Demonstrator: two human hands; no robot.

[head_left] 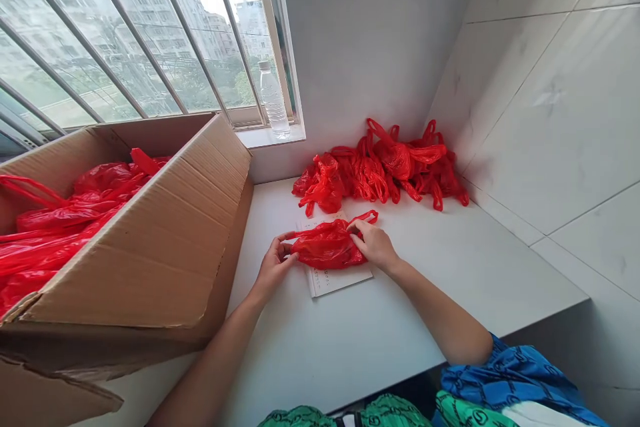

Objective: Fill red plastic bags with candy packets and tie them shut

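A red plastic bag (327, 247) lies bunched sideways over a white booklet (343, 280) with small printed marks. At the bag's left end, my left hand (276, 260) grips it between thumb and fingers. My right hand (373, 245) pinches its right side, near a handle loop that sticks out behind the fingers. The bag hides most of the booklet. Behind my hands, a heap of crumpled red plastic bags (370, 170) rests against the wall, several with handle loops poking out.
On the left stands a large open cardboard box (165, 227) filled with red plastic bags; one flap hangs at its lower front. A clear water bottle (274, 103) stands on the sill of the barred window. The white tabletop (330, 347) ends at a tiled wall on the right.
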